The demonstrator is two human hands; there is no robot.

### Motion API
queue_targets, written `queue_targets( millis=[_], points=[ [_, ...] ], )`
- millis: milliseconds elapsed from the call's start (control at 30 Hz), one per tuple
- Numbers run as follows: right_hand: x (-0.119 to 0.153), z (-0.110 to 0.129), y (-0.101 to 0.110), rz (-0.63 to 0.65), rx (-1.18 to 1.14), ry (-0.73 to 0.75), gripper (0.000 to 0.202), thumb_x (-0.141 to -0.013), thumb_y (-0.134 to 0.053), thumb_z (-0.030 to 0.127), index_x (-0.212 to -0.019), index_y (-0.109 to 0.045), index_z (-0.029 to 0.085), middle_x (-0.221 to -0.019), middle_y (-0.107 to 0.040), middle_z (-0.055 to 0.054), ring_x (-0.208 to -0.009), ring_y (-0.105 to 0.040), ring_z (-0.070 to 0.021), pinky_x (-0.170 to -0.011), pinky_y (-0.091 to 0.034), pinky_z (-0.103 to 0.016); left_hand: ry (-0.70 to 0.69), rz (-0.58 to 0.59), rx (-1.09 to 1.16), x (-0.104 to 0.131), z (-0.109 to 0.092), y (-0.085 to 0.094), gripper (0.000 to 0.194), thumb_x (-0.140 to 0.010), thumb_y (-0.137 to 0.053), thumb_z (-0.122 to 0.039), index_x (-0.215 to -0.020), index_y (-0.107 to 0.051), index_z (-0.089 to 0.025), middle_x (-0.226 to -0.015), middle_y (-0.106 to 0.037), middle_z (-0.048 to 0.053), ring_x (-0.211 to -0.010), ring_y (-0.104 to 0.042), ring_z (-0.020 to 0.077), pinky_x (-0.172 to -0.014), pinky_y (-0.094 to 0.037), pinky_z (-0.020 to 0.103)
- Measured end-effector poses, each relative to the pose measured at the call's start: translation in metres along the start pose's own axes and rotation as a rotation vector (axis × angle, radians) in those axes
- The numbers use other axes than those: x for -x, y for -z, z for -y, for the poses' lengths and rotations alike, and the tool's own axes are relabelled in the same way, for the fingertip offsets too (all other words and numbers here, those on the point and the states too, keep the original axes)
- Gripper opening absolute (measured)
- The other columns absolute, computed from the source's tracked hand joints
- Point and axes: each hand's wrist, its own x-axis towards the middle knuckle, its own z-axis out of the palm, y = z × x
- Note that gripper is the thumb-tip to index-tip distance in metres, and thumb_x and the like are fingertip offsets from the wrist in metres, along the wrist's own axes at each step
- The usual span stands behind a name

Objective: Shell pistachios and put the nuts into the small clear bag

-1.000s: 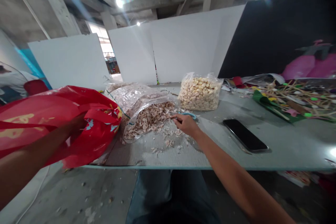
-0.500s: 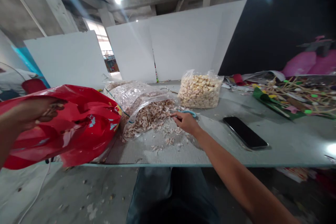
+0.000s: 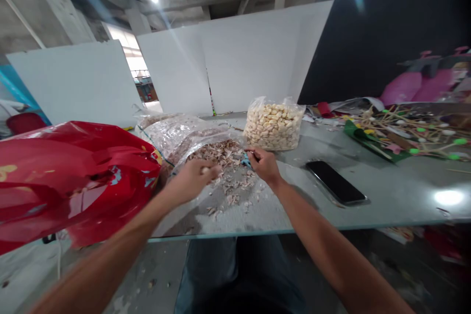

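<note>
My left hand [image 3: 196,176] is closed with a pale garlic clove [image 3: 205,170] at its fingers, over the near edge of a heap of papery garlic skins [image 3: 221,152]. The heap spills from the mouth of a clear plastic bag [image 3: 176,130]. My right hand [image 3: 264,164] is pinched beside the skins; a small thin thing shows at its fingertips, too small to name. Light-blue handles [image 3: 246,160] show partly behind that hand. Behind it stands a clear bag of peeled garlic cloves [image 3: 274,125]. The open red plastic bag [image 3: 84,176] lies to the left.
A black phone [image 3: 335,181] lies on the grey table [image 3: 397,201] at right. Beyond it are thin sticks with coloured tips [image 3: 415,130], a green sheet [image 3: 368,144] and pink spray bottles [image 3: 408,83]. White panels [image 3: 250,64] stand behind the table.
My left hand has come from over the red bag, rightward to the heap of skins, a clove at its fingers. My right hand stays by the heap. The view has shifted slightly right.
</note>
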Motion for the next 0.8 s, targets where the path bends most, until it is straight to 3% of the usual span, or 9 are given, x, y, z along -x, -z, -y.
queue_targets(
  millis=[100,167,233,333,467,600,700,767,800],
  points=[
    [-0.002,-0.005,0.001,-0.029,-0.014,0.004,0.031,-0.087,-0.045,0.032,-0.102,-0.067,0.016,-0.074,-0.068,-0.002,-0.065,-0.060,-0.0129,-0.064,-0.042,-0.021,-0.094,0.069,-0.157,-0.032,-0.006,-0.069,0.039,-0.088,-0.041,-0.042,-0.072,-0.066,-0.016,-0.061,-0.059,0.002,-0.058,-0.052,0.0135,-0.053,-0.033,0.024],
    [-0.003,-0.005,0.000,0.004,0.000,0.010,0.030,-0.087,-0.045,0.032,-0.101,-0.068,0.017,-0.073,-0.068,-0.002,-0.064,-0.059,-0.0128,-0.064,-0.042,-0.021,-0.101,0.083,-0.290,-0.045,-0.005,-0.099,0.035,-0.088,-0.041,-0.040,-0.080,-0.069,-0.020,-0.067,-0.064,0.005,-0.065,-0.059,0.0174,-0.059,-0.037,0.026],
    [-0.002,-0.004,0.001,0.051,0.010,0.021,0.030,-0.087,-0.046,0.031,-0.102,-0.068,0.017,-0.069,-0.067,-0.001,-0.060,-0.057,-0.0120,-0.062,-0.041,-0.021,-0.125,0.105,-0.421,-0.052,-0.002,-0.115,0.036,-0.088,-0.038,-0.040,-0.088,-0.069,-0.020,-0.077,-0.068,0.009,-0.072,-0.063,0.0210,-0.064,-0.041,0.029],
    [-0.002,0.000,0.002,0.080,-0.006,0.042,0.030,-0.087,-0.046,0.030,-0.103,-0.068,0.016,-0.068,-0.066,-0.001,-0.058,-0.055,-0.0111,-0.061,-0.040,-0.020,-0.160,0.122,-0.565,-0.054,0.005,-0.121,0.041,-0.090,-0.035,-0.043,-0.099,-0.067,-0.020,-0.092,-0.067,0.013,-0.078,-0.064,0.0238,-0.068,-0.044,0.032],
    [-0.002,0.002,0.005,0.078,-0.009,0.038,0.030,-0.086,-0.046,0.031,-0.103,-0.068,0.016,-0.066,-0.065,-0.001,-0.056,-0.053,-0.0113,-0.058,-0.038,-0.020,-0.203,0.120,-0.596,-0.047,0.009,-0.109,0.038,-0.088,-0.041,-0.047,-0.105,-0.066,-0.024,-0.107,-0.062,0.011,-0.083,-0.063,0.0222,-0.072,-0.046,0.032],
    [-0.002,0.000,0.004,0.071,-0.005,0.035,0.030,-0.086,-0.046,0.030,-0.102,-0.068,0.017,-0.067,-0.065,-0.001,-0.058,-0.055,-0.0119,-0.061,-0.039,-0.020,-0.266,-0.028,-0.649,-0.035,-0.008,-0.081,0.035,-0.087,-0.045,-0.048,-0.098,-0.069,-0.024,-0.116,-0.058,0.009,-0.106,-0.056,0.0257,-0.090,-0.042,0.036],
    [-0.002,-0.001,0.004,0.075,0.001,0.015,0.029,-0.086,-0.047,0.030,-0.102,-0.068,0.018,-0.067,-0.065,-0.001,-0.059,-0.055,-0.0123,-0.061,-0.039,-0.021,-0.235,-0.049,-0.648,-0.013,-0.029,-0.039,0.032,-0.090,-0.042,-0.043,-0.105,-0.066,-0.026,-0.106,-0.062,0.007,-0.101,-0.058,0.0237,-0.088,-0.042,0.035],
    [-0.001,-0.002,0.003,0.072,-0.006,0.021,0.029,-0.086,-0.047,0.030,-0.101,-0.068,0.017,-0.066,-0.065,-0.001,-0.058,-0.054,-0.0119,-0.060,-0.038,-0.021,-0.135,-0.035,-0.645,0.008,-0.033,0.001,0.032,-0.089,-0.042,-0.045,-0.105,-0.065,-0.028,-0.096,-0.066,0.002,-0.086,-0.061,0.0209,-0.081,-0.043,0.033],
    [-0.001,-0.002,0.003,0.069,-0.012,0.028,0.029,-0.086,-0.047,0.030,-0.101,-0.068,0.017,-0.065,-0.064,-0.001,-0.057,-0.053,-0.0116,-0.060,-0.038,-0.021,-0.046,-0.081,-0.644,0.020,-0.029,0.024,0.034,-0.088,-0.043,-0.050,-0.103,-0.065,-0.028,-0.089,-0.066,0.000,-0.079,-0.060,0.0198,-0.078,-0.044,0.033]
  ],
)
